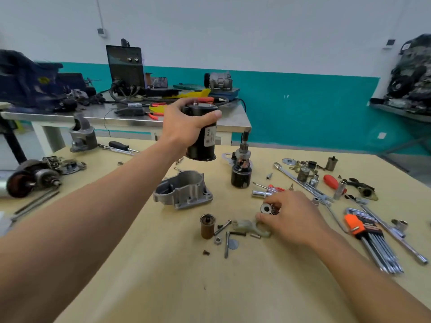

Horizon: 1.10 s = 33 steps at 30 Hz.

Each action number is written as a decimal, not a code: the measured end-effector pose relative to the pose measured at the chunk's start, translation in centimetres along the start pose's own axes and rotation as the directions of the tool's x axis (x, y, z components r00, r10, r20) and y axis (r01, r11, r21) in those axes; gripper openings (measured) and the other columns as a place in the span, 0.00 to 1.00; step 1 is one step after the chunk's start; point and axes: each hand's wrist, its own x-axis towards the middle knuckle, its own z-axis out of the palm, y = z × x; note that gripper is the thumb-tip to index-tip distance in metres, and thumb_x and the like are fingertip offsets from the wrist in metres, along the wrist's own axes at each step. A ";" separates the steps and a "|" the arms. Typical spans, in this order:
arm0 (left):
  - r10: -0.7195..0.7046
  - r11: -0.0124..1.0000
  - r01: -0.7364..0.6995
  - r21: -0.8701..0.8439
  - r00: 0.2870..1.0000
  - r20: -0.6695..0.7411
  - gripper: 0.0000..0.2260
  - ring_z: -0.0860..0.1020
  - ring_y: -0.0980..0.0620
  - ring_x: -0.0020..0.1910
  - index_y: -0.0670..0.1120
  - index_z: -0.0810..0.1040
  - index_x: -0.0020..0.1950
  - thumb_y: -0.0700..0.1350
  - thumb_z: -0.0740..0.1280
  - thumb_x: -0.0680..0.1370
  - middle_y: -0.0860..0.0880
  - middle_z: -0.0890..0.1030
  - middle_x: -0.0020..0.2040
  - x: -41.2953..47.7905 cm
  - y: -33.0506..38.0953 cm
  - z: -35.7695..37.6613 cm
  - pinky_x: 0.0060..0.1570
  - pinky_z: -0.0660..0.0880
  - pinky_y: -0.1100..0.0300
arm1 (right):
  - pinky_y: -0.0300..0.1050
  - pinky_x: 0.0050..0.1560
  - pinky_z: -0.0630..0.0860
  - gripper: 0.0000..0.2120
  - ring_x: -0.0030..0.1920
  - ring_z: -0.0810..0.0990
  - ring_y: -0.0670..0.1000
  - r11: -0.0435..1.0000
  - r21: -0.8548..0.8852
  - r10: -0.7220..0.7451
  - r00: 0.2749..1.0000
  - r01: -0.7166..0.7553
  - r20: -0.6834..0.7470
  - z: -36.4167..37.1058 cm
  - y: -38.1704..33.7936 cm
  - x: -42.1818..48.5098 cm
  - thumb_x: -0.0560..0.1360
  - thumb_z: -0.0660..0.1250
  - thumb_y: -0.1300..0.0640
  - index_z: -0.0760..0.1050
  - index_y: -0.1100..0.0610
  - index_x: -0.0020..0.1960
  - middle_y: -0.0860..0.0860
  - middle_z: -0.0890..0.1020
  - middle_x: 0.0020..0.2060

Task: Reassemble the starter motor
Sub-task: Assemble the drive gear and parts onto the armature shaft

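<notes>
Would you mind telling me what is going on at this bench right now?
A person is partway through putting a starter motor together. Their left hand holds the black motor body lifted above the wooden table, while the right hand pinches a small round metal part down near its surface. The aluminium housing lies on the table between the arms, unattached.

white wall [233, 31], teal lower band [303, 108]

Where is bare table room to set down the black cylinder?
Widest bare patch: the near table between both forearms, below the loose screws. Another lies left of the aluminium housing, toward the armature. Crowded: the right side, from the right hand, pinching a round metal part, to the hex keys.
</notes>
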 end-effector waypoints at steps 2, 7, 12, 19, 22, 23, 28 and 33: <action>-0.015 0.998 0.014 0.059 1.000 0.015 0.31 0.80 0.57 0.49 0.48 0.78 0.64 0.50 0.83 0.64 0.55 0.80 0.52 1.4 -1.3 0.8 0.43 0.76 0.65 | 0.46 0.44 0.78 0.19 0.48 0.78 0.45 1.000 0.023 -0.003 1.000 0.003 -0.011 0.2 0.2 0.0 0.71 0.72 0.36 0.82 0.44 0.58 0.43 0.83 0.51; -0.027 0.972 -0.001 0.237 0.993 0.112 0.35 0.78 0.50 0.58 0.45 0.76 0.69 0.48 0.83 0.64 0.51 0.79 0.59 3.3 -5.1 2.3 0.59 0.76 0.54 | 0.51 0.41 0.81 0.12 0.40 0.79 0.43 0.996 0.081 0.023 1.000 -0.023 0.003 0.6 0.7 0.4 0.71 0.72 0.37 0.82 0.44 0.46 0.42 0.82 0.39; -0.052 0.950 0.001 0.312 0.987 0.153 0.37 0.77 0.51 0.59 0.46 0.75 0.70 0.49 0.84 0.64 0.49 0.79 0.62 3.4 -7.3 3.1 0.60 0.74 0.56 | 0.49 0.41 0.81 0.12 0.40 0.78 0.42 0.994 0.110 0.011 1.000 -0.012 0.012 0.7 0.7 0.3 0.72 0.71 0.37 0.82 0.44 0.47 0.41 0.81 0.40; -0.007 0.911 -0.067 0.406 0.984 0.178 0.40 0.78 0.50 0.61 0.45 0.74 0.71 0.50 0.84 0.62 0.45 0.79 0.66 2.9 -8.4 2.7 0.61 0.77 0.55 | 0.48 0.41 0.79 0.13 0.41 0.78 0.42 0.994 0.107 0.024 0.999 -0.028 0.033 0.4 0.4 0.2 0.72 0.71 0.37 0.82 0.44 0.47 0.41 0.81 0.40; 0.000 0.887 -0.079 0.456 0.985 0.172 0.40 0.78 0.48 0.61 0.47 0.72 0.72 0.50 0.83 0.64 0.44 0.79 0.67 3.1 -8.3 2.3 0.59 0.76 0.55 | 0.48 0.43 0.80 0.16 0.42 0.78 0.43 0.993 0.115 0.032 0.999 -0.037 0.041 0.3 0.3 0.1 0.70 0.71 0.34 0.82 0.45 0.49 0.42 0.82 0.41; -0.005 0.874 -0.084 0.479 0.983 0.181 0.40 0.78 0.47 0.62 0.47 0.71 0.73 0.51 0.83 0.64 0.44 0.78 0.67 3.2 -8.3 2.1 0.60 0.76 0.53 | 0.48 0.44 0.80 0.19 0.43 0.79 0.43 0.992 0.120 0.037 0.998 -0.042 0.042 0.3 0.3 0.0 0.69 0.71 0.33 0.82 0.45 0.51 0.42 0.81 0.42; -0.005 0.829 -0.140 0.542 0.967 0.256 0.38 0.76 0.46 0.63 0.47 0.70 0.73 0.52 0.81 0.67 0.46 0.77 0.67 3.2 -8.3 1.7 0.60 0.77 0.51 | 0.41 0.44 0.77 0.20 0.44 0.77 0.39 0.986 0.161 0.051 0.998 -0.047 -0.023 -0.5 0.2 0.4 0.71 0.71 0.36 0.82 0.46 0.57 0.39 0.81 0.43; -0.043 0.935 -0.084 0.344 0.937 0.348 0.33 0.77 0.61 0.53 0.53 0.73 0.70 0.45 0.81 0.68 0.57 0.77 0.59 3.5 -8.6 0.6 0.52 0.73 0.65 | 0.38 0.40 0.73 0.07 0.37 0.78 0.35 0.925 0.380 0.094 0.970 -0.002 -0.224 -1.9 -0.5 2.3 0.73 0.74 0.47 0.84 0.48 0.48 0.38 0.83 0.37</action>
